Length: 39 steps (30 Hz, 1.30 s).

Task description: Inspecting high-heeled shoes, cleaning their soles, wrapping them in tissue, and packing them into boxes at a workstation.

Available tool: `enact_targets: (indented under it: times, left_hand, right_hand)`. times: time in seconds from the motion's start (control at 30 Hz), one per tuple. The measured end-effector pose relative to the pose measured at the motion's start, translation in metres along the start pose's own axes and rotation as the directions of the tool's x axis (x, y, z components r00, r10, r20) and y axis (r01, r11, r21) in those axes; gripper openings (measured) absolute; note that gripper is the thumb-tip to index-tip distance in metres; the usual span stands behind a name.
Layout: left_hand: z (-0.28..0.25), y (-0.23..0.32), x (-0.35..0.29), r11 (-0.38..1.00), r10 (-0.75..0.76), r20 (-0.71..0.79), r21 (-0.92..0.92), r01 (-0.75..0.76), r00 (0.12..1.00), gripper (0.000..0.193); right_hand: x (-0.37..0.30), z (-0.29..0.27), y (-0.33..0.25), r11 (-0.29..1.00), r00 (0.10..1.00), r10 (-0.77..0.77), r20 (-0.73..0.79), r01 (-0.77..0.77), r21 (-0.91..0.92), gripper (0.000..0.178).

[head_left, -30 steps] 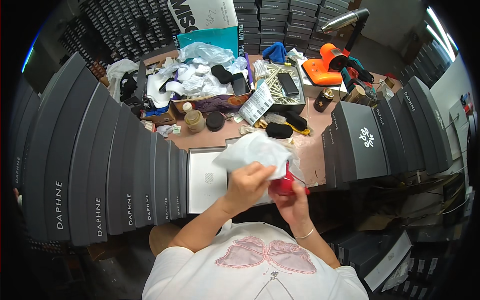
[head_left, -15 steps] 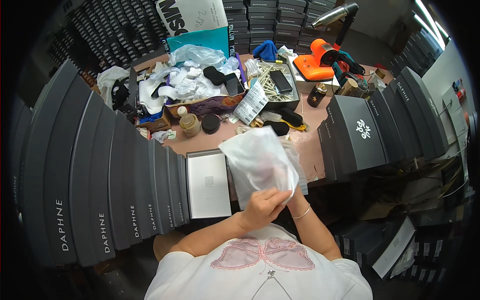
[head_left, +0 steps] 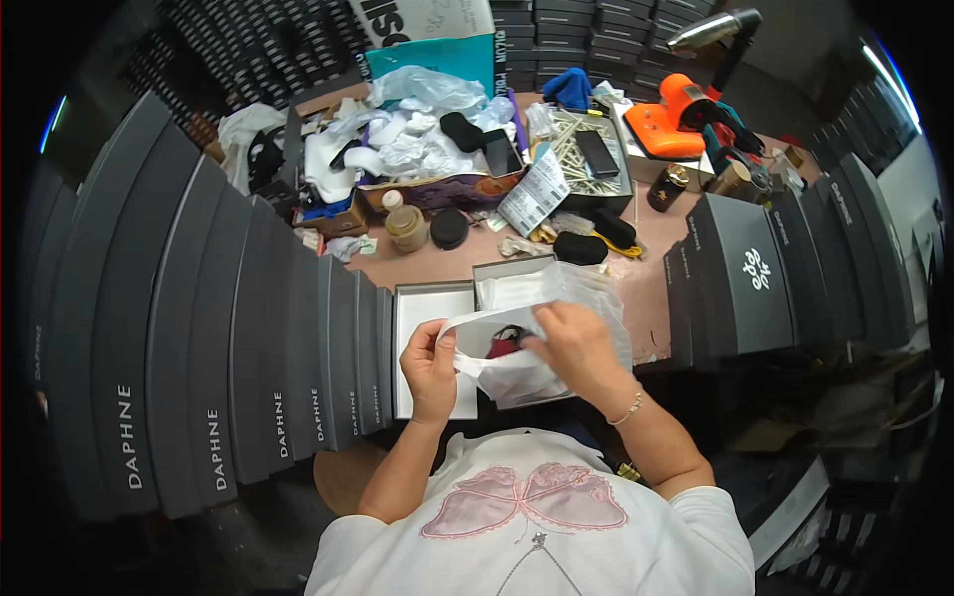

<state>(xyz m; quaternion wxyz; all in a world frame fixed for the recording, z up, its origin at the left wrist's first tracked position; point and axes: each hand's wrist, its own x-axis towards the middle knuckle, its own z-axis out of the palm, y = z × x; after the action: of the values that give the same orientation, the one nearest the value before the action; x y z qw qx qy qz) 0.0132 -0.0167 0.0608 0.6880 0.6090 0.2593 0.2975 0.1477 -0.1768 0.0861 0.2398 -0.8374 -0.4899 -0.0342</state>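
A white translucent bag (head_left: 494, 326) is spread between my hands over an open shoe box (head_left: 512, 266). Its mouth gapes toward me, showing a dark red and black thing (head_left: 505, 343) inside; most of that thing is hidden, so I cannot tell its kind. My left hand (head_left: 431, 370) pinches the left side of the bag's rim between thumb and fingers. At the right side my right hand (head_left: 579, 350) is closed on the rim, its fingertips partly blurred. White wrapping (head_left: 596, 298) sticks out of the box. The white-lined box lid (head_left: 432, 296) lies beside it, under my left hand.
Grey shoe boxes stand in a row at left (head_left: 234, 348) and at right (head_left: 730, 268). Behind are a glass bottle (head_left: 405, 226), a round black tin (head_left: 449, 228), black brushes (head_left: 579, 248), a carton of crumpled plastic (head_left: 437, 189) and an orange device (head_left: 666, 129).
The bag has gone from hanging closed in front of me to held open lower down, revealing the dark red thing. My left hand moved left and my right hand came up to the rim.
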Motion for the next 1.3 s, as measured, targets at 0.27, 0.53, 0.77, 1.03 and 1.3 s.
enact_targets:
  times: [0.27,0.53,0.77,1.03,1.3]
  left_hand:
    - [0.037,0.006,-0.047,0.994,0.061,-0.015,0.087,-0.059,0.998,0.011]
    - [-0.05,-0.053,-0.08,0.436,-0.695,0.298,-0.551,0.712,0.655,0.066]
    - [-0.045,-0.048,-0.055,0.51,-0.419,0.393,-0.644,0.57,0.819,0.06]
    - [-0.035,-0.011,-0.027,0.709,-0.629,0.178,-0.269,0.652,0.757,0.027]
    - [0.021,-0.08,0.023,0.734,-0.351,0.28,-0.51,0.449,0.893,0.04]
  right_hand:
    - [-0.01,0.003,0.046,0.961,0.956,0.004,0.294,-0.085,0.263,0.048]
    - [0.009,0.016,0.004,0.52,0.951,-0.309,0.02,0.152,0.84,0.032]
    - [-0.035,0.07,-0.058,0.398,0.657,-0.754,-0.031,0.493,0.774,0.007]
    - [-0.01,0.022,-0.039,0.44,0.786,-0.615,0.062,0.276,0.855,0.037]
    - [-0.084,0.06,0.055,0.557,0.938,0.134,0.319,-0.338,0.758,0.1]
